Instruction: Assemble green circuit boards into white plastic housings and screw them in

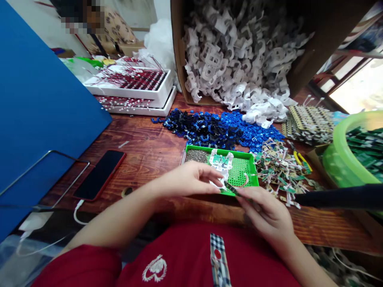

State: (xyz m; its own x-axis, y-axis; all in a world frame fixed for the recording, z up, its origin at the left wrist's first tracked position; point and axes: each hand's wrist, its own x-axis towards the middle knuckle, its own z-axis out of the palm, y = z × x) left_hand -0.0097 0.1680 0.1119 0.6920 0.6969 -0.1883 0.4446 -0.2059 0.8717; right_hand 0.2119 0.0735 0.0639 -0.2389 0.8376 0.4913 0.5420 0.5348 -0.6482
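Note:
My left hand [191,178] pinches a white plastic clip [220,180] at the front edge of a green perforated tray [239,169]. My right hand [265,209] is closed on a small green circuit board [231,187] that meets the clip. Another white clip with a board in it [220,160] lies on the tray, beside a patch of tiny grey screws [196,155]. Both hands hover just above the wooden table's front edge [149,155].
A cardboard box spills white clips [239,59] at the back. Blue and black parts [215,127] lie heaped before it. Loose boards [278,163] and a green basin [353,151] are right. A phone [100,173], blue panel [38,99] and white trays [134,85] are left. A person sits far back.

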